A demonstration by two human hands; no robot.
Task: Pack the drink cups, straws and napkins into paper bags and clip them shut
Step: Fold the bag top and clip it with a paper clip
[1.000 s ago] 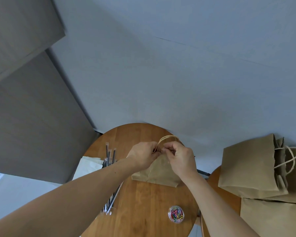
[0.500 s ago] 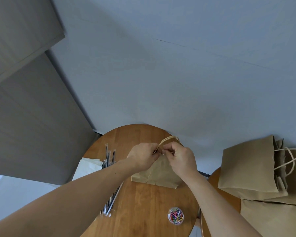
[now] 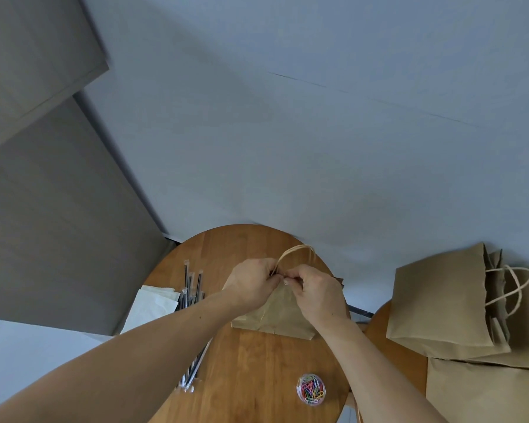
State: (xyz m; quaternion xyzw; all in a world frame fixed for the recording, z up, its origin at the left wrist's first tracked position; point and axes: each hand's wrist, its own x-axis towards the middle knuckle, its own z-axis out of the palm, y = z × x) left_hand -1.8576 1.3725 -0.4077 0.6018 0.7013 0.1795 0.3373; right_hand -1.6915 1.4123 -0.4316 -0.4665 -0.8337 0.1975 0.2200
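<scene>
Paper bag (image 3: 275, 312) stood mid-table (image 3: 251, 370). Left hand (image 3: 251, 285) and right hand (image 3: 316, 293) pinched its top edge together under the handles. Advice: keep both layers flush, slide the clip fully over. Clip tub (image 3: 311, 389) sat near.

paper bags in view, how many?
3 clearly: one bag upright on the round table under both hands; one upright bag at right; one flat bag below it. More may hide behind the upright one.
</scene>
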